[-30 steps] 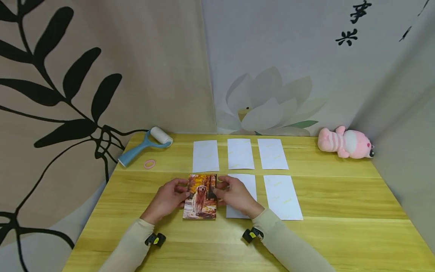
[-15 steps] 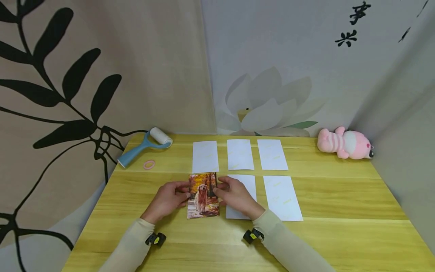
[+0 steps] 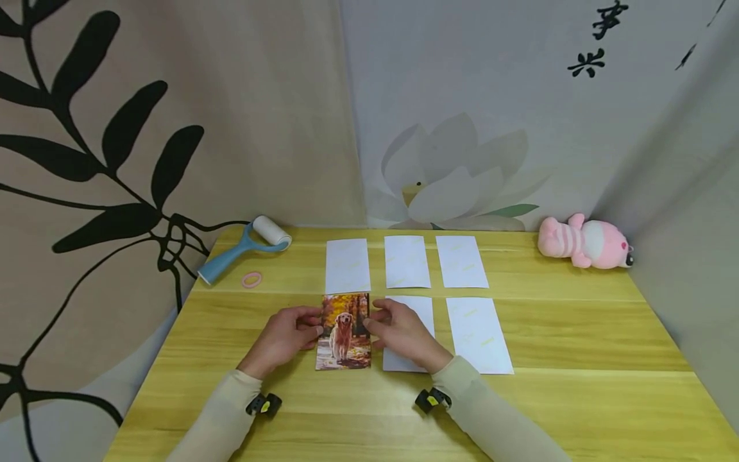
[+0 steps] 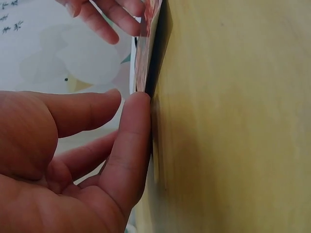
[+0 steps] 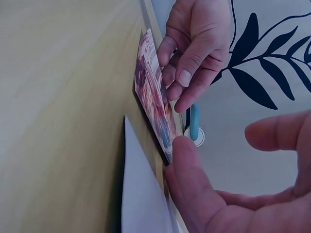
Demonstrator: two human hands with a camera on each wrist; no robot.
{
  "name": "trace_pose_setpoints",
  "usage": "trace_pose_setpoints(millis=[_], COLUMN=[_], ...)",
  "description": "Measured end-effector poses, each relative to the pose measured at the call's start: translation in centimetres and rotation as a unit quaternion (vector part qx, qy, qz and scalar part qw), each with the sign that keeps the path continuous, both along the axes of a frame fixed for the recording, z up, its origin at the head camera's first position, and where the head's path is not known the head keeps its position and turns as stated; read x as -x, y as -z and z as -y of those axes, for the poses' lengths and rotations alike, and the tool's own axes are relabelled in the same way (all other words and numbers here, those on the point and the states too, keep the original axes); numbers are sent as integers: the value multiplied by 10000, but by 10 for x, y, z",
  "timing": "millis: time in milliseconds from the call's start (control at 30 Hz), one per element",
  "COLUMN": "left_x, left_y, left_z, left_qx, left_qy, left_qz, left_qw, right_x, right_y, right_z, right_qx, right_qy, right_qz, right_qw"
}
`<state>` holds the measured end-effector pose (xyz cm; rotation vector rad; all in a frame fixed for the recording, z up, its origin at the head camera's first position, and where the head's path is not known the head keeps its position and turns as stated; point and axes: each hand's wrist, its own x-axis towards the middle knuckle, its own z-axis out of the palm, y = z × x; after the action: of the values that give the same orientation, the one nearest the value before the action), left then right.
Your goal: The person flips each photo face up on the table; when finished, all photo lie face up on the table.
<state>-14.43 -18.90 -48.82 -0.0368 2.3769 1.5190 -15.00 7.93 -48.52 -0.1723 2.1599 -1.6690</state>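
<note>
A picture card (image 3: 343,346) of a golden dog among autumn trees lies face up on the table, between the two hands. My left hand (image 3: 281,340) is at its left edge; in the left wrist view the index fingertip (image 4: 137,104) meets the card's edge while the thumb stays off it. On the opposite side, my right hand (image 3: 407,335) touches the right edge with extended fingers, its thumb (image 5: 272,132) held apart in the right wrist view. That hand partly covers a white card (image 3: 420,314) lying beneath it.
More white cards (image 3: 479,337) lie in two rows on the wooden table (image 3: 583,410). A blue-handled lint roller (image 3: 231,256) and a pink ring (image 3: 251,280) are at the back left. A pink plush toy (image 3: 586,242) lies at the back right, against the curtain.
The picture card has shifted slightly right and up, tilting a little midway and now lying nearly straight. Both hands have stayed almost where they were beside it.
</note>
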Motion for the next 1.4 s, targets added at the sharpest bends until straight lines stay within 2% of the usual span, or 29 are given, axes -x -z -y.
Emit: trace_pose_setpoints(millis=[133, 267, 333, 433, 667, 833, 967, 1133, 1400], left_x=[-1, -2, -3, -4, -8, -14, -18, -22, -24], left_y=[-3, -8, -12, -18, -27, -30, -31, -31, -20], left_z=[0, -1, -3, -10, -35, -54, -68, -81, -93], left_qx=[260, 751, 845, 678, 225, 25, -96, -506, -743], left_qy=[14, 88, 149, 218, 442, 611, 784, 941, 1167], left_qz=[-66, -400, -558, -662, -499, -389, -238, -12, 150], left_qw=[9996, 9963, 9947, 9953, 9975, 9974, 9966, 9943, 9903], right_x=[-1, -2, -1, -1, -1, -1, -1, -1, -3], right_y=[-2, -3, -5, -7, -12, -14, -12, -9, -6], right_z=[-3, -7, -10, -16, -36, -52, -65, -78, -94], right_qx=[-15, -115, -185, -281, -604, -832, -1002, -1089, -1064], right_qy=[-37, -56, -23, 59, 311, 459, 626, 755, 822], right_qz=[-10, -211, -342, -525, -827, -835, -776, -734, -636], right_qw=[10000, 9997, 9992, 9982, 9943, 9920, 9900, 9885, 9889])
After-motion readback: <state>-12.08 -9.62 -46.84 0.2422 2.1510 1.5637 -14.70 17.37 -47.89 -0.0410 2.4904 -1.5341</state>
